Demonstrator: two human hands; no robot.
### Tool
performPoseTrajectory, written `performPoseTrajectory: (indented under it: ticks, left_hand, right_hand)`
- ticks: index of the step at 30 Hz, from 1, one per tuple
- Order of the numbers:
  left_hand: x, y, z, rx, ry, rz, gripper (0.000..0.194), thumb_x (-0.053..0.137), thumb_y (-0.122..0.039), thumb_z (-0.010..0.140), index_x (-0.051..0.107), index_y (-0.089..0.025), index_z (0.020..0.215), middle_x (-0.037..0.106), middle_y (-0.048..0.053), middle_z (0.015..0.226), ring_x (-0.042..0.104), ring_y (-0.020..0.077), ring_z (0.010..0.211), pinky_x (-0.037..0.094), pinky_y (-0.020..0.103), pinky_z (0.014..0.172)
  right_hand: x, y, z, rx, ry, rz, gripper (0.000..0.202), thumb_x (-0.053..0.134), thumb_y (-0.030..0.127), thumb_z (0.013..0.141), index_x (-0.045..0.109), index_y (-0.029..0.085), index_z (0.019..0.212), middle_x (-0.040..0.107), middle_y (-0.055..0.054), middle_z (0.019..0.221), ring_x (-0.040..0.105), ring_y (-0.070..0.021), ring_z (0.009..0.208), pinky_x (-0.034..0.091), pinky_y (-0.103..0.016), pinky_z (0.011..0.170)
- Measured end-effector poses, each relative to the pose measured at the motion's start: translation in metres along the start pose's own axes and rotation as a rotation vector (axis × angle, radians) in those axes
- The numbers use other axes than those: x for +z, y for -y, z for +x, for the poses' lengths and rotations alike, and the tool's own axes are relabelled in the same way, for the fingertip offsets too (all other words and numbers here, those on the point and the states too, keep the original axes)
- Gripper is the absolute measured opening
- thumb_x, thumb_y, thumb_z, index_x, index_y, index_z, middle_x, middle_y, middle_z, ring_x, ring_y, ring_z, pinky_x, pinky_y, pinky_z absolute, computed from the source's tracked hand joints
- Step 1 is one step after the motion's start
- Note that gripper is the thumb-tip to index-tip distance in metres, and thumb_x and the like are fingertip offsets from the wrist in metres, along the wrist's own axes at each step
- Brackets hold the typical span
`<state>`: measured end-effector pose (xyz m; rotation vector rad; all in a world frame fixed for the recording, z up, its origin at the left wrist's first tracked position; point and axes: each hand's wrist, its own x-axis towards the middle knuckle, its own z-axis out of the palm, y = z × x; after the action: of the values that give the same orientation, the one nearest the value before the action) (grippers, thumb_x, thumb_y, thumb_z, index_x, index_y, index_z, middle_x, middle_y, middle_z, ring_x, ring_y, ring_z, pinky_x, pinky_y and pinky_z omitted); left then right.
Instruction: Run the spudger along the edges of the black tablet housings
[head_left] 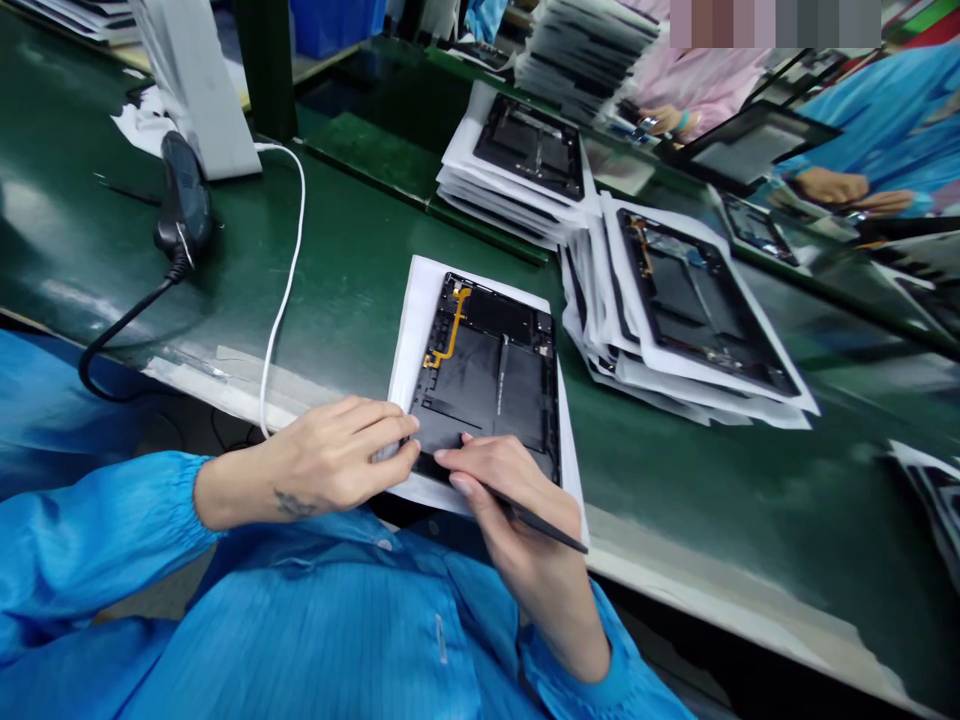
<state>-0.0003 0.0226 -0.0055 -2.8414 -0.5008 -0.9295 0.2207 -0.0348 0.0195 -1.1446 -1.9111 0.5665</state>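
Note:
A black tablet housing (480,375) lies open side up on a white sheet (405,320), with an orange flex cable (450,335) along its upper left. My left hand (330,455) closes at the housing's near left corner, thumb and fingers pinched on its edge. In my right hand (517,500) is a slim black stick-like tool (551,530), whose rear end sticks out toward the lower right. The fingers of that hand rest over the housing's near edge, and they hide the tool's tip.
Two stacks of sheets with tablet housings (532,150) (697,290) stand behind and to the right. A black handheld device (184,200) and a white cable (289,280) lie at left. Co-workers' hands (832,187) are across the green bench (352,240).

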Motion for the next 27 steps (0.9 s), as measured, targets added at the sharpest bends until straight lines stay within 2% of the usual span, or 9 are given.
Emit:
performPoseTrajectory:
  ticks: [4,12,19,27]
  left_hand:
    - [-0.001,0.0,0.0,0.012,0.009,0.016,0.022,0.047,-0.011,0.102,0.068,-0.009,0.106,0.074,0.013,0.113,0.069,0.0229,0.105,0.059,0.034,0.086]
    - [-0.001,0.002,0.0,0.006,-0.01,-0.011,0.026,0.042,-0.01,0.103,0.068,-0.01,0.106,0.074,0.012,0.113,0.068,0.0222,0.105,0.06,0.034,0.086]
    - [0.001,0.004,-0.006,-0.013,0.014,-0.088,0.033,0.036,-0.003,0.1,0.065,-0.011,0.114,0.073,0.013,0.117,0.068,0.0218,0.112,0.06,0.033,0.091]
    - [-0.001,0.005,-0.006,-0.017,0.013,-0.1,0.037,0.034,0.0,0.096,0.065,-0.011,0.114,0.073,0.013,0.117,0.069,0.0215,0.112,0.061,0.033,0.09]
  right_hand:
    - [-0.006,0.003,0.0,-0.024,0.05,-0.05,0.019,0.059,0.01,0.094,0.072,0.022,0.1,0.075,-0.004,0.086,0.069,-0.0207,0.083,0.057,-0.04,0.083]
    - [-0.025,-0.001,-0.017,-0.005,0.053,-0.138,0.022,0.059,0.004,0.093,0.069,0.021,0.103,0.074,-0.005,0.092,0.069,-0.0203,0.089,0.056,-0.035,0.081]
    - [-0.011,0.006,-0.008,0.026,-0.029,-0.034,0.019,0.059,0.008,0.094,0.071,0.022,0.097,0.074,-0.004,0.089,0.07,-0.0203,0.089,0.057,-0.035,0.082]
    - [0.0,-0.004,-0.001,0.039,-0.025,0.027,0.015,0.059,0.017,0.097,0.073,0.021,0.094,0.075,-0.005,0.087,0.07,-0.0206,0.085,0.058,-0.035,0.077]
